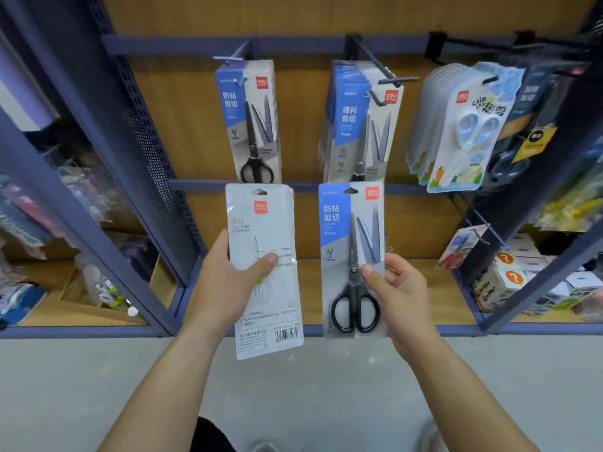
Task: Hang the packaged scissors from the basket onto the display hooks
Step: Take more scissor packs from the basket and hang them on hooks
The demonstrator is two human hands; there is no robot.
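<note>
The left hand (228,282) grips a white-backed pack (261,220) by its left edge, thumb laid across the printed face and fingers hidden behind. The pack stands upright, barcode at the bottom and hang hole at the top (the scissors inside show only as a faint outline). Just right of it, across a narrow gap, the right hand (398,288) pinches a black-scissors pack (349,230) by its right edge, thumb on the front beside the scissors' pivot and fingers curled behind. This pack is upright too, its front toward the camera, with a blue corner and red logo at the top.

Directly above the left hand's pack, a hanging pack (251,122) of black scissors dangles from the left hook (228,58), its bottom edge near the held pack's top. Above the right hand's pack, a thick stack of blue-cornered packs (359,122) hangs on the middle hook (375,65), whose dark prong sticks out past them. Both hooks sit on a blue rail (179,47) across a wooden back panel (303,119).

Farther right of the right hand hangs a row of child-scissors packs (463,132) with pale blue handles. Below and right of that hand, boxes (509,275) marked with orange question marks sit on the wooden shelf (440,298). Grey floor (310,386) lies beneath both forearms.
</note>
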